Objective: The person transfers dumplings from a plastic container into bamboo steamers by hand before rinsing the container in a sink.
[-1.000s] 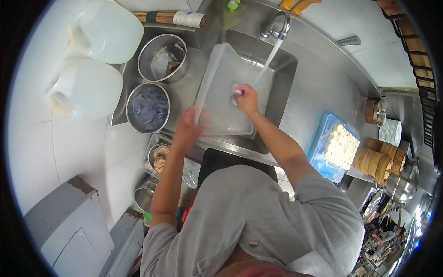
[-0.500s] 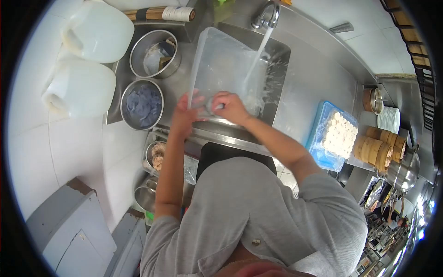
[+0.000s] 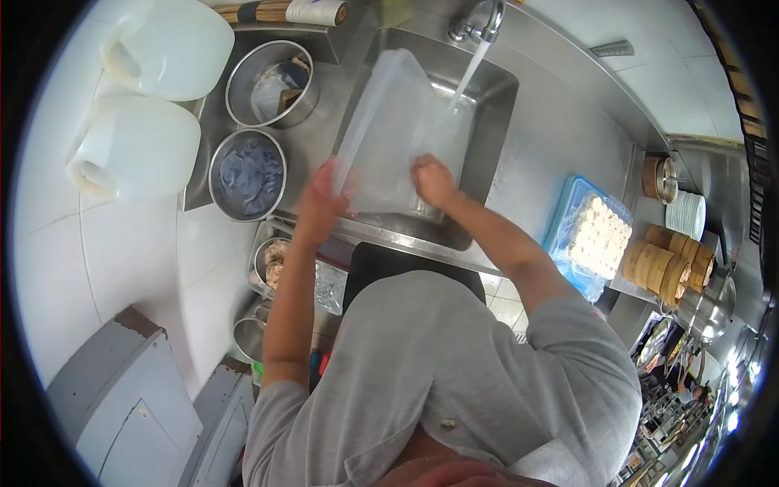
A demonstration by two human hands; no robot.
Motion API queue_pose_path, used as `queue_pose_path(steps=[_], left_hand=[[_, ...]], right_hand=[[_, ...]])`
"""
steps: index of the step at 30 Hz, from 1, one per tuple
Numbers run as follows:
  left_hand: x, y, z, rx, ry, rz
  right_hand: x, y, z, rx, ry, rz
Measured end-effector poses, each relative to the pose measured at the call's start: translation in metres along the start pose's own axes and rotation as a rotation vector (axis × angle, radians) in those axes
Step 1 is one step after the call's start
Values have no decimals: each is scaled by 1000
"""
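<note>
A translucent plastic bin (image 3: 381, 134) is tilted over the steel sink (image 3: 505, 105). My left hand (image 3: 322, 199) grips its near left edge, slightly blurred, with the fingers partly behind the plastic wall. Against the bin's right side, my right hand (image 3: 434, 182) is closed in a fist; whatever it may hold is hidden. Water runs from the faucet (image 3: 479, 31) in a stream that falls into the sink at the bin's right.
Left of the sink stand two steel pots, one with a blue-grey cloth (image 3: 251, 170). Two large white jugs (image 3: 138, 146) are beyond them. On the right counter lies a blue tray (image 3: 560, 235) of pale pieces, near bamboo steamers (image 3: 661, 268) and stacked plates (image 3: 686, 216).
The bin has tipped up and its right side has swung left, leaving more of the sink bottom visible. My right hand has moved right, away from my left hand.
</note>
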State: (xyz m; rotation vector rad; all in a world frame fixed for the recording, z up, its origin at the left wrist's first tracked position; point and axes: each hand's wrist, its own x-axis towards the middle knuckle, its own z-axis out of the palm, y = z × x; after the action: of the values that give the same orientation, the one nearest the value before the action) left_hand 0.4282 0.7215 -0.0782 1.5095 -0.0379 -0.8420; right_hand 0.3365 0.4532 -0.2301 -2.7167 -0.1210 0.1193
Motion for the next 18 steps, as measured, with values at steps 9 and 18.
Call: queue_pose_path(steps=[9, 18], left_hand=[[-26, 5, 15, 42, 30, -48], [-21, 2, 17, 179, -33, -115]], right_hand=[[20, 38, 7, -98, -167, 103], [0, 29, 28, -82, -233, 24]])
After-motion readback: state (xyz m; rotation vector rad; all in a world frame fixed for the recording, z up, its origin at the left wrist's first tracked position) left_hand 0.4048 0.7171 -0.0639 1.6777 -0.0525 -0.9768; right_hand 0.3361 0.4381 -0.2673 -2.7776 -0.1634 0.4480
